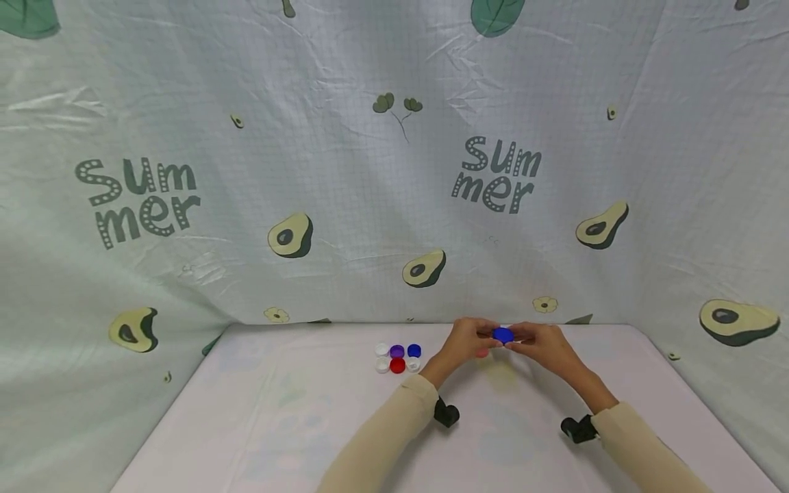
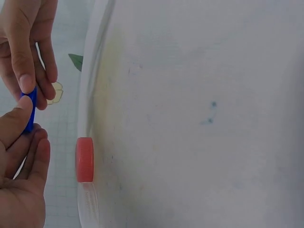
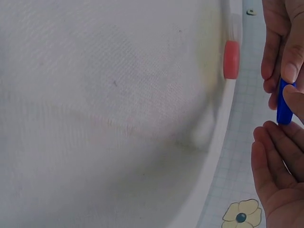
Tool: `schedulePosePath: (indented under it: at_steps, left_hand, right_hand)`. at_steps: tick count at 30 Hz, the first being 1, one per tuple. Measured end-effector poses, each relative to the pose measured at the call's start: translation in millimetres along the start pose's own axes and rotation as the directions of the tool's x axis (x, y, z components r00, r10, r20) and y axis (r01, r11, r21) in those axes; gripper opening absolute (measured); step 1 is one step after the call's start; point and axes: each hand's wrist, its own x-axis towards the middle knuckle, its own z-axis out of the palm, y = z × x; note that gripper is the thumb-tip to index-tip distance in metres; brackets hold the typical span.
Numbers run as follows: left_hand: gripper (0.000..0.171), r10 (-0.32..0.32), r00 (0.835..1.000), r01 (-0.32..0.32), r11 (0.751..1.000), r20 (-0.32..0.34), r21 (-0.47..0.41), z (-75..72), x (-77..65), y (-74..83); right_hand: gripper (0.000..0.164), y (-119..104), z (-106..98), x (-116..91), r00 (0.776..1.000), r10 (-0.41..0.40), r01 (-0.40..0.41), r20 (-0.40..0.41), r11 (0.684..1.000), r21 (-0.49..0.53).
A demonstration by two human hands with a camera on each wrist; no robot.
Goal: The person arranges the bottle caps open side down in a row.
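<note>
Above the far part of the table, both hands hold a round blue bottle cap (image 1: 503, 335) between them. My left hand (image 1: 466, 340) pinches its left side, while the right hand (image 1: 545, 346) grips the right side with thumb and fingers. Seen edge-on in the left wrist view, the blue cap (image 2: 31, 111) has a thumb from each hand against it. A salmon-red cap (image 2: 84, 159) with a ridged side stands on the table below the hands. Beside it is a whitish, see-through cap (image 2: 89, 206), partly cut off by the frame.
Left of the hands, caps sit in two short rows: white (image 1: 382, 350), purple (image 1: 397, 351) and blue (image 1: 414, 350) behind; white (image 1: 382, 365), red (image 1: 397, 365) and white (image 1: 414, 364) in front. A printed curtain (image 1: 357, 171) hangs behind the white table (image 1: 296, 424).
</note>
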Motion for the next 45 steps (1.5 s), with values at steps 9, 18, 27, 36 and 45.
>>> schedulePosePath:
  at_steps: [9, 18, 27, 36, 45]
  left_hand:
    - [0.033, 0.005, 1.000, -0.005, 0.999, 0.009, 0.054, 3.7, 3.7, -6.8]
    - [0.030, -0.033, 0.999, 0.031, 0.989, 0.007, 0.143, 4.2, 10.0, -7.5]
    - [0.029, -0.070, 0.997, 0.060, 0.970, 0.033, 0.234, 4.9, 14.3, -14.9]
    - [0.028, -0.108, 0.992, 0.090, 0.967, 0.063, 0.238, 4.5, 13.7, -14.5]
    - [0.027, -0.119, 0.983, 0.076, 0.958, 0.143, 0.278, 7.1, 16.8, -19.0]
  right_hand:
    - [0.032, 4, 4, 2, 1.000, 0.009, -0.009, -0.001, 1.000, 0.004]
    - [0.032, 9, 4, 8, 0.999, 0.036, -0.036, 0.029, 0.999, -0.004]
    - [0.032, 13, 8, 14, 0.992, 0.087, -0.091, 0.088, 0.995, 0.040]
    - [0.036, 17, 12, 14, 0.986, 0.125, -0.124, 0.108, 0.992, -0.014]
    - [0.031, 18, 15, 10, 0.968, 0.167, -0.168, 0.186, 0.986, -0.009]
